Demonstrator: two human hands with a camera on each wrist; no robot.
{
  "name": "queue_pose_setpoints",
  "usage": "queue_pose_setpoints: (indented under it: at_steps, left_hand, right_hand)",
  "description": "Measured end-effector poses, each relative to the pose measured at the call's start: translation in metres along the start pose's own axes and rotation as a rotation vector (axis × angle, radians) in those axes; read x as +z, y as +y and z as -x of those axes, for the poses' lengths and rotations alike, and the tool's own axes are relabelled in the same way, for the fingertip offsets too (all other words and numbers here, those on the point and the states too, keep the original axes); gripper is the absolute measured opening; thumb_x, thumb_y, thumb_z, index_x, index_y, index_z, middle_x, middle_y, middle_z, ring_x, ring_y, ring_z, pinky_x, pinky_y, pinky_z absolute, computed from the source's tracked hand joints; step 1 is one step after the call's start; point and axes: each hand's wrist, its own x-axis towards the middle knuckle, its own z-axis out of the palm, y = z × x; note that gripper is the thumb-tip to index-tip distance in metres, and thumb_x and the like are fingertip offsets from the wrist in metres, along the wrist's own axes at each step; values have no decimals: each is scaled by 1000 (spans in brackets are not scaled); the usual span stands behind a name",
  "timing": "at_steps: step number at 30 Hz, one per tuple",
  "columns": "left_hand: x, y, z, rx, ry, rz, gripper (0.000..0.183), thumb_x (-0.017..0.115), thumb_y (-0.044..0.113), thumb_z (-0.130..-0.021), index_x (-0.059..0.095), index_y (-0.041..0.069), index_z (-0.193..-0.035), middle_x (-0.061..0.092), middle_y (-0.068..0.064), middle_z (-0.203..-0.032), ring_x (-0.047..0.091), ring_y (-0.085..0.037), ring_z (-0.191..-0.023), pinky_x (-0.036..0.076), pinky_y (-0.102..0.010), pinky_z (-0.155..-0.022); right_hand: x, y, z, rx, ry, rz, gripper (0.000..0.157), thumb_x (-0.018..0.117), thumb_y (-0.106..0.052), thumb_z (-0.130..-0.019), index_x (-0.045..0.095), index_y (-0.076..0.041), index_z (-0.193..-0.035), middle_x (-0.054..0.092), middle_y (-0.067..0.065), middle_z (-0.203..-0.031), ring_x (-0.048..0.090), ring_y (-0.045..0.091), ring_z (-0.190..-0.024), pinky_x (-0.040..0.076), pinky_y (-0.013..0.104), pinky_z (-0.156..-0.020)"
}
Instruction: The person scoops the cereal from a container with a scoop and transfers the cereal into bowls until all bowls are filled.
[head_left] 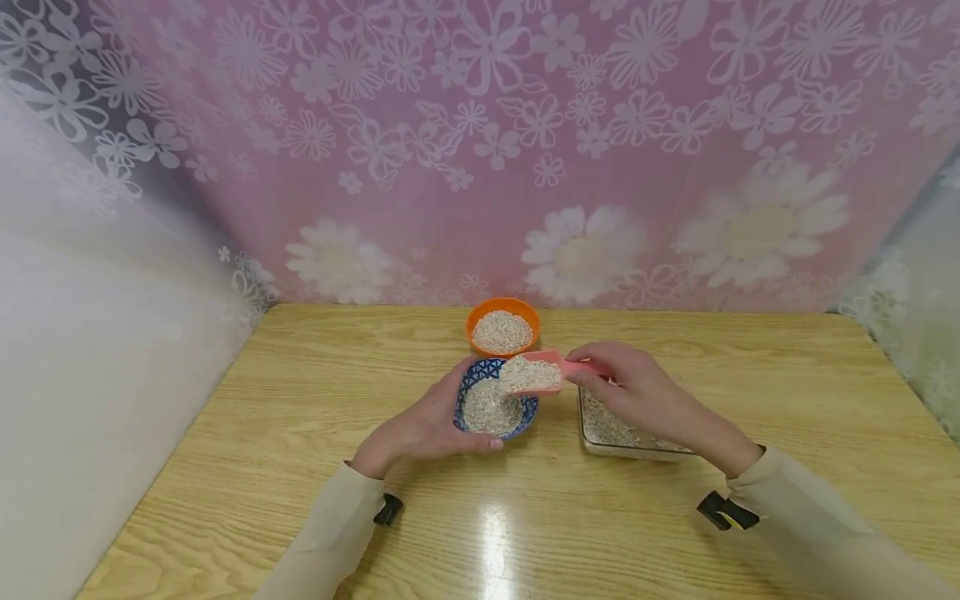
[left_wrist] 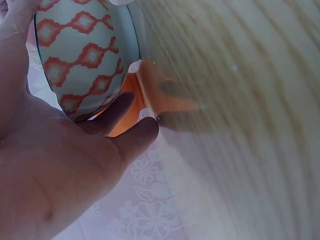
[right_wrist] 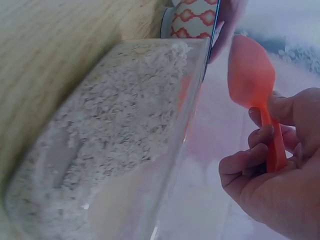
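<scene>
My left hand holds a bowl at its left side, thumb along the near rim and fingers round the far side. Inside, the bowl has a blue pattern and a heap of pale, oat-like flakes; its outer wall is white with orange-red diamonds. With my right hand I grip a pink scoop by its handle. The scoop is loaded with flakes and reaches over the bowl's right rim, some flakes at its lip overlapping the heap below.
Under my right hand stands a clear rectangular container of flakes, partly covered by the hand. Behind the patterned bowl is an orange bowl, also holding flakes. A flowered pink curtain hangs past the back edge of the wooden table.
</scene>
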Motion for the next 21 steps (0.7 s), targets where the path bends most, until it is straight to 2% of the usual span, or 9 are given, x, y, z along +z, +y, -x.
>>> queue_pose_setpoints:
  at_steps: [5, 11, 15, 21]
  left_hand:
    - [1, -1, -1, 10, 5, 10, 119, 87, 46, -78, 10, 18, -165, 36, -9, -160, 43, -26, -142, 40, -52, -116]
    - [1, -2, 0, 21, 6, 22, 119, 87, 46, -79, 10, 17, -165, 36, -10, -160, 43, -27, -143, 40, -53, -116]
    - [1, -4, -1, 13, 2, 27, 119, 86, 46, -79, 8, 18, -165, 33, -10, -162, 42, -28, -144, 40, -53, -116]
    - [2, -3, 0, -44, -10, 15, 121, 85, 50, -80, 5, 21, -165, 30, -11, -164, 37, -31, -146, 38, -57, -117]
  right_hand:
    - [0, -6, -11, -121, -33, 117, 19, 65, -20, -101, 73, -11, -117, 71, -2, -97, 54, 9, -79, 47, 29, -71]
    - [-4, -23, -25, -221, -78, 281, 16, 66, -20, -101, 72, -10, -112, 67, -1, -92, 52, 12, -79, 45, 31, -71]
    - [-7, -33, -32, -260, -101, 345, 15, 66, -18, -101, 73, -9, -111, 64, -1, -86, 49, 11, -74, 43, 28, -66]
    - [-11, -45, -38, -278, -139, 431, 14, 67, -17, -100, 73, -8, -109, 60, 0, -82, 46, 12, -70, 40, 26, -62]
